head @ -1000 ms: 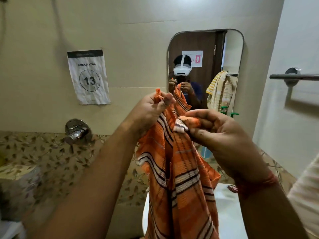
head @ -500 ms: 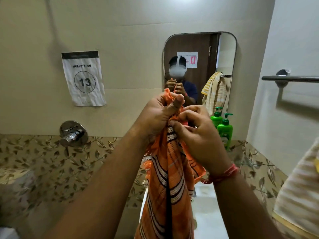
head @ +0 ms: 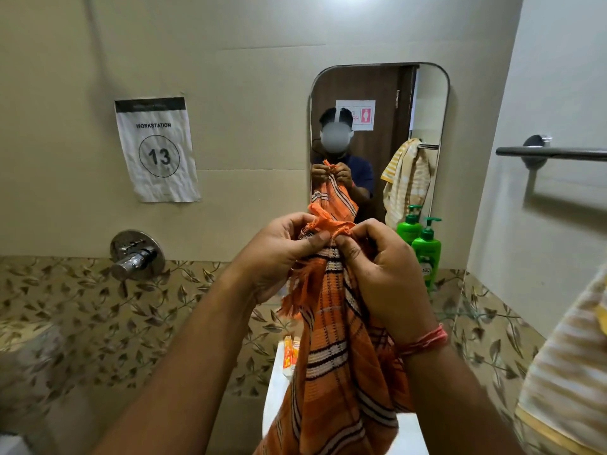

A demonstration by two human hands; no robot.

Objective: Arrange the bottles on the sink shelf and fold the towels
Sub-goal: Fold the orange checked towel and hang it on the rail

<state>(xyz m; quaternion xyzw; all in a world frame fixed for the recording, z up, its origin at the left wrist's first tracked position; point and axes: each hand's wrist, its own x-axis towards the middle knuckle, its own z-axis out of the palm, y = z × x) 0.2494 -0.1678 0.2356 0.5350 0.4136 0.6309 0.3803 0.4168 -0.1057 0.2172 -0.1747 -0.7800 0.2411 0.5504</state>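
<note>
A crumpled white paper sign (head: pixel 157 149) taped to the beige wall, up and to the left of the left hand (head: pixel 279 254), read "WORKSTATION" above a circled "13". The green plastic pump bottle (head: pixel 426 254) just right of the right hand (head: pixel 381 270) bore a white label whose only legible letters were "hka"; its reflection stood behind it in the rounded wall mirror (head: pixel 427 103), where a white door sign with a pink figure also showed, its text too small to read. Both hands were raised close together in front of the mirror, fingers curled, each pinching the bunched top edge of the orange striped woven towel (head: pixel 335 356) between thumb and forefinger. The towel hung straight down from the two hands, between the forearms, its frayed fringe below the left thumb. A red thread band (head: pixel 423 343) circled the right wrist. Below the left forearm a small orange-and-white tube (head: pixel 289 354) lay on the white sink (head: pixel 272 405). A chrome wall tap (head: pixel 134 257) sat left of the left hand, a grey towel bar (head: pixel 551 153) up and right of the right hand.
</note>
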